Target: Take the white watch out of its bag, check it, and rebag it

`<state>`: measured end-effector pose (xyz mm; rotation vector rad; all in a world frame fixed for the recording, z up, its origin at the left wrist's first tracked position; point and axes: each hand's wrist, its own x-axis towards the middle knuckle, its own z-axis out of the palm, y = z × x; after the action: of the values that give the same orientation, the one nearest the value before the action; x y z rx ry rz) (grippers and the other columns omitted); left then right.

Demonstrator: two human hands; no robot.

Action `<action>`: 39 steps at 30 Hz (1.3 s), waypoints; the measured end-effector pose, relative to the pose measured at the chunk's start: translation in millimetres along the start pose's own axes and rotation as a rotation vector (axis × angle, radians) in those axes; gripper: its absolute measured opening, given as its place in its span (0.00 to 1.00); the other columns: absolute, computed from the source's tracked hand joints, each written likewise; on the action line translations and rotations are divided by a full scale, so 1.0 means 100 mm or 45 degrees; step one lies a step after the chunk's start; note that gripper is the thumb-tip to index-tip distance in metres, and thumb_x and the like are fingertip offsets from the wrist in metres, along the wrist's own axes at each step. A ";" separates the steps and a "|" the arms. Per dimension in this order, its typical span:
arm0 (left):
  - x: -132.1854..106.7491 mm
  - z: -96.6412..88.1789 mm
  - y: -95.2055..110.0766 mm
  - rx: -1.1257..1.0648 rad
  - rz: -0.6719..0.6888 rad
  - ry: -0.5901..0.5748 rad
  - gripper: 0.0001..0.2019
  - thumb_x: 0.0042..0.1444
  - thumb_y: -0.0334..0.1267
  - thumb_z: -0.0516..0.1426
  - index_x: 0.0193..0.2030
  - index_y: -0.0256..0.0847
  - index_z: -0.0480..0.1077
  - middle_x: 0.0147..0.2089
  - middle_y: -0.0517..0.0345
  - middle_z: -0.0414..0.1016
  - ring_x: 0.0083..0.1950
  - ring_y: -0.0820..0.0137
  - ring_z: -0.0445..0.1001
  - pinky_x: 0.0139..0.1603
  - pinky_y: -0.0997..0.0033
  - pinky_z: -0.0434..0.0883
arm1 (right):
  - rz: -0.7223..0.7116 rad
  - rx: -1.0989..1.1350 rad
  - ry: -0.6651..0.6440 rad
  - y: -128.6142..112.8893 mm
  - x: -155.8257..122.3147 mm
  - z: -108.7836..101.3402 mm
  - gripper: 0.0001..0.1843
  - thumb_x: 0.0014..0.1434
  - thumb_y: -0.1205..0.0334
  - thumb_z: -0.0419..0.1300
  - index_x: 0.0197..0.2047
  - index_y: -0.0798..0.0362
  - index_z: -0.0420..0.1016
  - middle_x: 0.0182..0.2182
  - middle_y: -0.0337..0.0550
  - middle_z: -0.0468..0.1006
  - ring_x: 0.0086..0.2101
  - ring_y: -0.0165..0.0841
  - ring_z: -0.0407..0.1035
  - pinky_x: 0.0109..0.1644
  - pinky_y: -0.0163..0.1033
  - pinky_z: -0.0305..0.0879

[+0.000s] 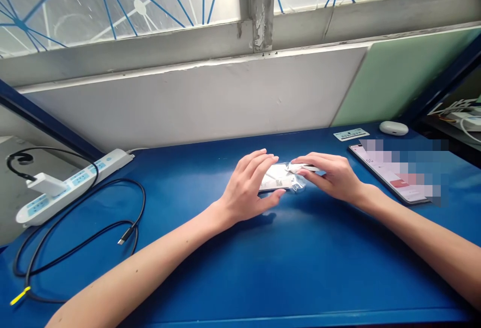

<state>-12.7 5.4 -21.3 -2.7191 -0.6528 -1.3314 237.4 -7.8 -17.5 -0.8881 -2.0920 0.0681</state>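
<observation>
- Blue desk (240, 268); power strip (78, 182), 9 o'clock.
- Left hand (246, 185): spread over clear-wrapped packet's (276, 177) 9 o'clock end.
- Right hand (332, 175): pinching slim tool (310, 168), packet's 3 o'clock.

Packet (277, 175), left end invisible behind left hand (243, 187)

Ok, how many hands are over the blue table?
2: the left hand covers the left end of a flat, clear-wrapped package; the right hand is at its right end, pinching a slim, pale object. No others show.
</observation>
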 end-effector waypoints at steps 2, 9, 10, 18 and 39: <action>0.00 0.01 0.03 0.015 -0.094 -0.045 0.17 0.61 0.43 0.60 0.54 0.39 0.71 0.53 0.46 0.78 0.65 0.53 0.68 0.65 0.49 0.65 | 0.143 0.063 0.068 -0.08 0.02 0.01 0.08 0.62 0.53 0.63 0.38 0.47 0.80 0.32 0.44 0.85 0.28 0.37 0.77 0.34 0.41 0.73; 0.11 -0.07 0.15 -0.391 -0.466 -0.279 0.14 0.67 0.42 0.53 0.35 0.42 0.76 0.36 0.54 0.81 0.51 0.59 0.77 0.60 0.56 0.68 | 0.610 0.576 0.285 -0.30 0.33 0.06 0.15 0.53 0.46 0.69 0.27 0.48 0.79 0.26 0.42 0.79 0.28 0.38 0.72 0.32 0.44 0.70; 0.14 -0.08 0.18 -0.501 -0.537 -0.297 0.16 0.67 0.43 0.53 0.32 0.42 0.76 0.35 0.53 0.80 0.50 0.59 0.77 0.56 0.59 0.70 | 0.660 0.693 0.269 -0.32 0.40 0.09 0.15 0.53 0.46 0.70 0.28 0.49 0.79 0.24 0.41 0.77 0.28 0.37 0.71 0.31 0.43 0.69; 0.24 -0.03 0.36 -1.757 -1.283 -0.263 0.21 0.63 0.54 0.57 0.42 0.35 0.75 0.31 0.53 0.78 0.36 0.62 0.80 0.47 0.59 0.75 | 0.944 1.693 -0.003 -0.42 0.84 0.39 0.15 0.65 0.51 0.58 0.39 0.52 0.82 0.46 0.46 0.82 0.44 0.34 0.74 0.48 0.38 0.70; 0.21 0.02 0.31 -2.219 -1.537 -0.272 0.14 0.62 0.44 0.61 0.43 0.32 0.75 0.39 0.45 0.80 0.38 0.61 0.82 0.48 0.58 0.76 | 1.263 2.142 -0.201 -0.26 0.80 0.47 0.23 0.72 0.55 0.44 0.51 0.58 0.77 0.44 0.52 0.84 0.40 0.35 0.80 0.46 0.40 0.76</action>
<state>12.2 -14.8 -2.1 -3.6579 -2.2654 -2.8657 157.6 34.2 16.1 -0.6183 -0.8148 2.0326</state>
